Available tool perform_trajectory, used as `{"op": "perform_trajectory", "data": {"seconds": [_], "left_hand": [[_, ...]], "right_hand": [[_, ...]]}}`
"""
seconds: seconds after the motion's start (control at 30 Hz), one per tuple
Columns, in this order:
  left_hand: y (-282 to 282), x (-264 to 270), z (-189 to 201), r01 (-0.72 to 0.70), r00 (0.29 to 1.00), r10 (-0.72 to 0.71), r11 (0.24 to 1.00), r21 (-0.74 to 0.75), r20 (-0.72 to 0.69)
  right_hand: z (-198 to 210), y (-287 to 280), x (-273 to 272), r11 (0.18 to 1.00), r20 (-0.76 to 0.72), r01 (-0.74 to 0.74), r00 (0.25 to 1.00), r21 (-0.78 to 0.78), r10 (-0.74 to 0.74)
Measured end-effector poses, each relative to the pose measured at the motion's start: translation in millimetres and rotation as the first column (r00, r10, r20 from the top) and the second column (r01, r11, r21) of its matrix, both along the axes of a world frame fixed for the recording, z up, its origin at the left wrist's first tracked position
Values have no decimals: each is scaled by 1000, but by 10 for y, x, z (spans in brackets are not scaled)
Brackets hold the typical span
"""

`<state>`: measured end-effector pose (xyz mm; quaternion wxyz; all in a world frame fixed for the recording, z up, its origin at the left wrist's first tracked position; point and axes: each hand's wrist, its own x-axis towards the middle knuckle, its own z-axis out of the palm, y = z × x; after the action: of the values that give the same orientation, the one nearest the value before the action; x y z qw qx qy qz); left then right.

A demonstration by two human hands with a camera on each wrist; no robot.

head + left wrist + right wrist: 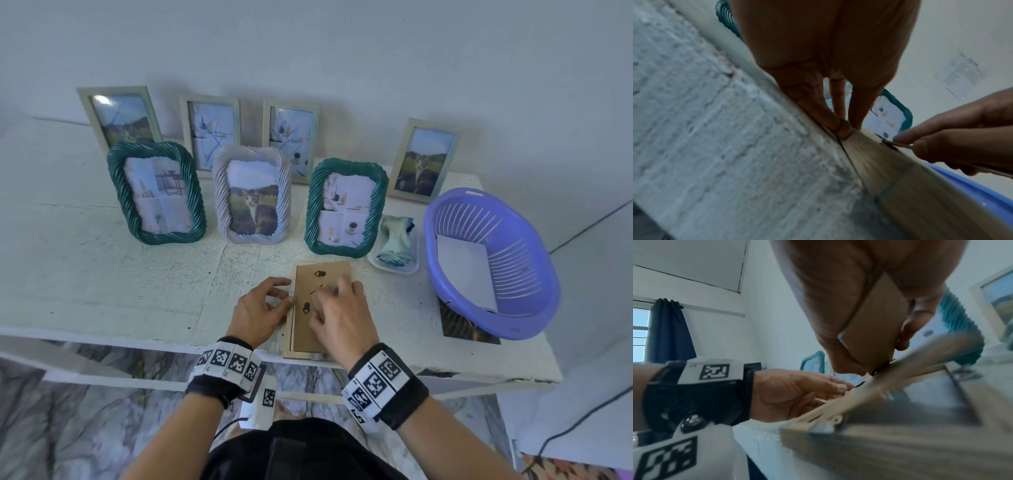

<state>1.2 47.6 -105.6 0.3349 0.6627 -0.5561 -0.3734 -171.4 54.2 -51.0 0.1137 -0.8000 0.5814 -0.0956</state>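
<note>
Picture frame (337, 274) lies face down near the counter (102, 274) front edge. My left hand (257, 311) has its fingers fairly straight, tips pressing the frame's left rim. My right hand (342, 318) fingers pinch the frame's cardboard stand (875, 324).

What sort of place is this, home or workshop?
Probably a home room used as a framing bench: standing picture frames line a worn white table, a face-down frame lies at its front edge, and a dark curtain hangs by a window.
</note>
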Motion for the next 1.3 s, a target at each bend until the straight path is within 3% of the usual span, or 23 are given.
{"op": "perform_trajectory", "data": {"seconds": [0.1, 0.23, 0.37, 0.53, 0.73, 0.87, 1.03, 1.3], "left_hand": [[1, 14, -34, -3, 1000, 3, 1000, -2, -9], [0, 35, -81, -12, 1000, 12, 1000, -1, -24], [-12, 25, -86, -15, 999, 15, 1000, 3, -28], [-7, 34, -100, -12, 1000, 12, 1000, 0, -20], [13, 29, -89, -15, 1000, 15, 1000, -7, -15], [13, 17, -59, -15, 1000, 15, 1000, 5, 9], [24, 0, -5, -14, 1000, 14, 1000, 10, -11], [21, -17, 28, -26, 1000, 27, 999, 23, -5]], "right_hand": [[109, 20, -131, 1000, 8, 19, 1000, -15, -19], [186, -9, -593, 991, 56, 105, 992, 83, -110], [70, -38, -1028, 972, 105, 187, 974, 140, -202], [-131, -45, -1200, 966, 136, 184, 968, 183, -210], [-232, 19, -1181, 971, 39, 174, 982, 164, -182], [-103, -29, -911, 994, -44, 100, 994, 38, -99], [-52, -91, -384, 955, -110, -67, 989, 288, 103], [-309, -180, -193, 958, -235, -46, 965, 284, 116]]}}
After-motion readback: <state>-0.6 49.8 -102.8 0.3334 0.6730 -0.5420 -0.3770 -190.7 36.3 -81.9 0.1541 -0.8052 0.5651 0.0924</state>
